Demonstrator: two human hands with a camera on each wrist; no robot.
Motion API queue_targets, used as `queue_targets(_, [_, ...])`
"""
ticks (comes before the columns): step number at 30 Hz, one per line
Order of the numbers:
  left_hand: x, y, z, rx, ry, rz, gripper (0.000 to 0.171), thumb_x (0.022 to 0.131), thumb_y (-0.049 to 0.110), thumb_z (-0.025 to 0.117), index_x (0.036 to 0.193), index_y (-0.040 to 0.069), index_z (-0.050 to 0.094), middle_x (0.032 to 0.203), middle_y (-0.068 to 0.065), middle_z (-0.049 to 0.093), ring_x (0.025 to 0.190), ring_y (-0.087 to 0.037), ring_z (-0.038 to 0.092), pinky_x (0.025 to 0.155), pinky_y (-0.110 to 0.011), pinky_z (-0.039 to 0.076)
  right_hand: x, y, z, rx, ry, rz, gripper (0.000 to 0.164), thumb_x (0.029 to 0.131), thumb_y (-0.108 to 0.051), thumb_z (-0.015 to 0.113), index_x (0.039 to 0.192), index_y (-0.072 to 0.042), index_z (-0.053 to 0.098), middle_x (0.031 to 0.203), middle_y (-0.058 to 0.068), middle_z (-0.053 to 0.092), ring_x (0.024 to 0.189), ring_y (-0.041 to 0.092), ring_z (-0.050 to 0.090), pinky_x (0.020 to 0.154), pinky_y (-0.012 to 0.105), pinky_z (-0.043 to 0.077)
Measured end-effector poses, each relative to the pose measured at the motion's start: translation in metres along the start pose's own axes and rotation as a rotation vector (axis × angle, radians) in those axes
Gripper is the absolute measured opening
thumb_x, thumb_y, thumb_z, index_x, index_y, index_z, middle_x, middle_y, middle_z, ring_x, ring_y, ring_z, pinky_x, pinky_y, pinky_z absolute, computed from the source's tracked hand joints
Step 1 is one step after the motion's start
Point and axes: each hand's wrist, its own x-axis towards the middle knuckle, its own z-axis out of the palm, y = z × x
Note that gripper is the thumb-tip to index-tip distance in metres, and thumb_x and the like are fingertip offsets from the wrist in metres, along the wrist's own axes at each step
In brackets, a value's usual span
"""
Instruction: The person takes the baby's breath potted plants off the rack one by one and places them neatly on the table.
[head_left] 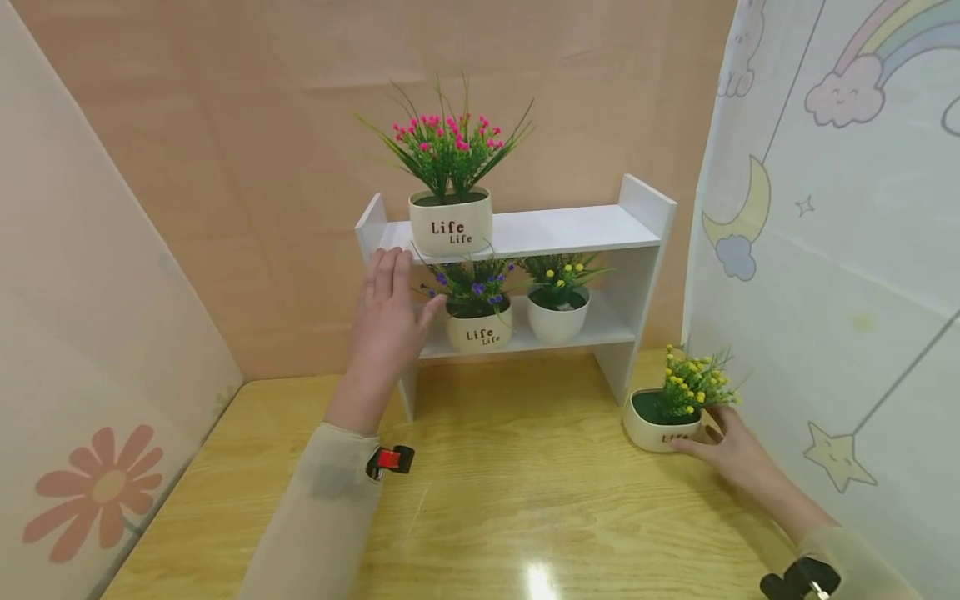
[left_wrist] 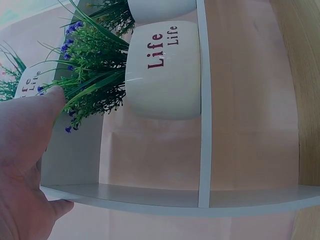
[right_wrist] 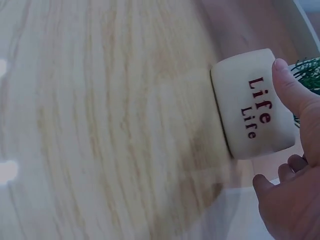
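A white two-tier shelf [head_left: 577, 229] stands against the back wall. My left hand [head_left: 390, 312] rests against its upper left corner, fingers straight and thumb spread close to the purple flowers [left_wrist: 72, 75]. Above that hand, a pot of pink flowers [head_left: 452, 225] sits on the top board. The lower board bears the purple-flowered pot [head_left: 480, 332] and a white pot with yellow flowers [head_left: 558, 321]. Right of the shelf, a cream "Life" flower pot [right_wrist: 255, 105] with yellow flowers is on the table. My right hand [head_left: 738, 454] holds its right end, thumb at the front rim, other fingers partly hidden.
A wood-grain table [head_left: 495, 500] lies beneath the shelf. White printed cloth [head_left: 847, 333] borders the right side near my right hand, and another cloth panel [head_left: 112, 292] borders the left. The back wall [head_left: 247, 167] is covered in tan cloth.
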Motion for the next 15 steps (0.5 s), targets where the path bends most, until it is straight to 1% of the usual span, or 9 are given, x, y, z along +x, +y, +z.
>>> queue_targets(4, [-0.002,0.001,0.000,0.005,0.002,0.001,0.087,0.113,0.051,0.059,0.173,0.003,0.018,0.179,-0.020,0.021,0.170,-0.035,0.004,0.138,-0.047,0.008,-0.008,-0.011,-0.008,-0.010,-0.006,0.014,0.121,0.102,-0.027,0.084,0.171,0.008,-0.009,0.174,0.043,-0.002,0.156,0.068,0.012,0.119,0.074,0.027])
queue_targets(7, [-0.004,0.002,-0.001,0.001,0.006,0.000,0.087,0.113,0.050,0.059,0.173,0.002,0.018,0.179,-0.020,0.021,0.170,-0.035,0.004,0.138,-0.047,0.008,-0.012,-0.019,-0.013,0.008,-0.004,0.000,0.123,0.102,-0.025,0.084,0.173,0.000,-0.014,0.175,0.040,-0.007,0.155,0.070,0.011,0.119,0.073,0.025])
queue_targets(8, [-0.004,0.002,-0.001,-0.001,0.007,-0.001,0.086,0.113,0.050,0.059,0.173,0.002,0.018,0.179,-0.020,0.021,0.170,-0.035,0.004,0.138,-0.047,0.008,-0.013,-0.021,-0.015,0.008,0.000,-0.010,0.123,0.102,-0.024,0.084,0.173,-0.003,-0.015,0.175,0.039,-0.007,0.155,0.070,0.012,0.121,0.068,0.024])
queue_targets(9, [-0.004,0.003,-0.002,-0.002,0.009,-0.002,0.086,0.113,0.050,0.060,0.173,0.002,0.019,0.179,-0.020,0.021,0.170,-0.035,0.004,0.138,-0.047,0.008,-0.014,-0.023,-0.017,0.008,0.005,-0.021,0.123,0.102,-0.023,0.084,0.174,-0.006,-0.016,0.175,0.038,-0.008,0.155,0.070,0.012,0.125,0.059,0.026])
queue_targets(10, [-0.004,0.003,-0.002,-0.002,0.010,-0.001,0.086,0.113,0.050,0.060,0.173,0.002,0.019,0.179,-0.020,0.021,0.170,-0.035,0.004,0.138,-0.047,0.008,-0.015,-0.024,-0.019,0.012,0.007,-0.025,0.124,0.102,-0.023,0.083,0.174,-0.009,-0.017,0.176,0.037,-0.010,0.155,0.071,0.012,0.126,0.059,0.026])
queue_targets(11, [-0.004,0.004,-0.002,-0.003,0.010,-0.002,0.086,0.113,0.050,0.060,0.173,0.003,0.018,0.179,-0.020,0.021,0.170,-0.035,0.003,0.138,-0.047,0.009,-0.015,-0.026,-0.020,0.013,0.011,-0.032,0.125,0.102,-0.022,0.084,0.174,-0.011,-0.018,0.176,0.035,-0.011,0.155,0.070,0.012,0.128,0.049,0.027])
queue_targets(13, [-0.004,0.005,-0.003,-0.002,0.009,-0.005,0.086,0.113,0.050,0.059,0.173,0.003,0.018,0.179,-0.020,0.021,0.170,-0.034,0.003,0.138,-0.047,0.009,-0.017,-0.029,-0.023,-0.003,0.014,-0.028,0.125,0.102,-0.023,0.083,0.174,-0.013,-0.019,0.177,0.033,-0.013,0.154,0.071,0.014,0.126,0.042,0.030])
queue_targets(14, [-0.004,0.005,-0.003,-0.001,0.009,-0.006,0.087,0.113,0.050,0.060,0.173,0.003,0.018,0.179,-0.020,0.021,0.170,-0.034,0.003,0.137,-0.048,0.009,-0.017,-0.031,-0.025,-0.002,0.016,-0.033,0.125,0.103,-0.023,0.083,0.173,-0.012,-0.020,0.177,0.033,-0.014,0.155,0.070,0.013,0.125,0.031,0.030])
queue_targets(15, [-0.004,0.005,-0.003,-0.001,0.009,-0.007,0.087,0.113,0.050,0.060,0.173,0.003,0.018,0.179,-0.020,0.021,0.170,-0.034,0.003,0.137,-0.048,0.010,-0.018,-0.033,-0.026,0.006,0.022,-0.046,0.124,0.103,-0.021,0.083,0.173,-0.010,-0.019,0.177,0.033,-0.014,0.156,0.068,0.011,0.124,0.024,0.029])
